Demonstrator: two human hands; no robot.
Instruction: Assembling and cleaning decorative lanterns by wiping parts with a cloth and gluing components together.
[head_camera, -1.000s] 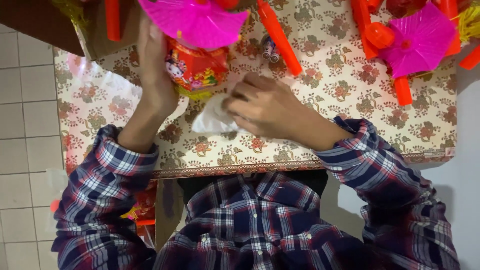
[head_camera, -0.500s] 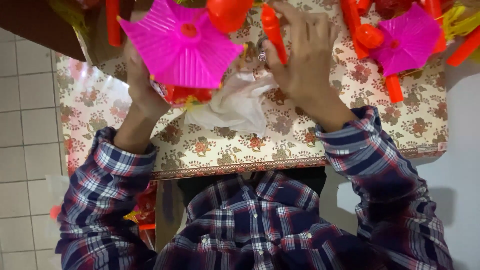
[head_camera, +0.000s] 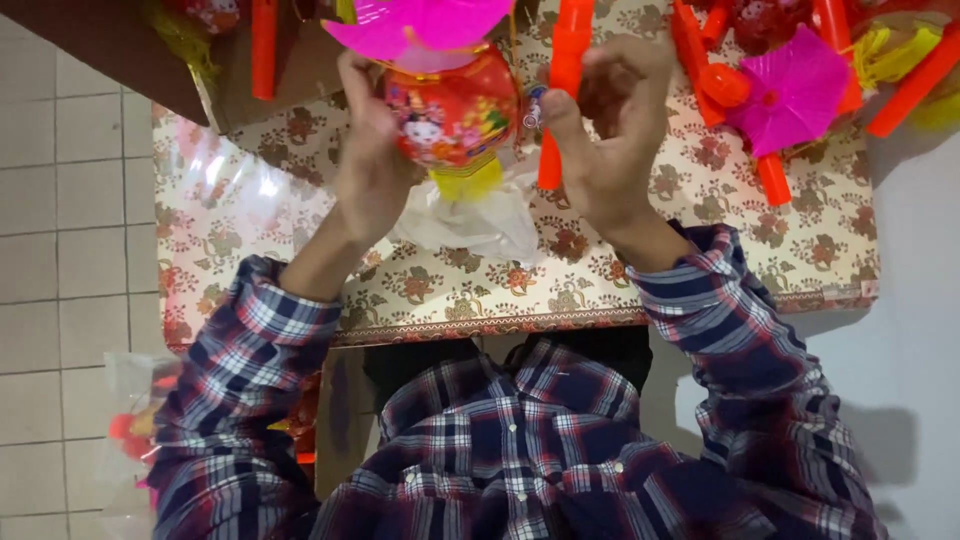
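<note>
The left hand (head_camera: 372, 170) clasps the red lantern (head_camera: 452, 112), long axis upright; right of the lantern, the nearer right hand (head_camera: 610, 140) pinches its orange handle (head_camera: 560, 90).

The lantern (head_camera: 452, 112) is red with a pink top (head_camera: 420, 25) and yellow tassel (head_camera: 466, 180). The tablecloth (head_camera: 700, 230) is cream with brown flowers. The shirt (head_camera: 520, 450) is navy-red plaid.
</note>
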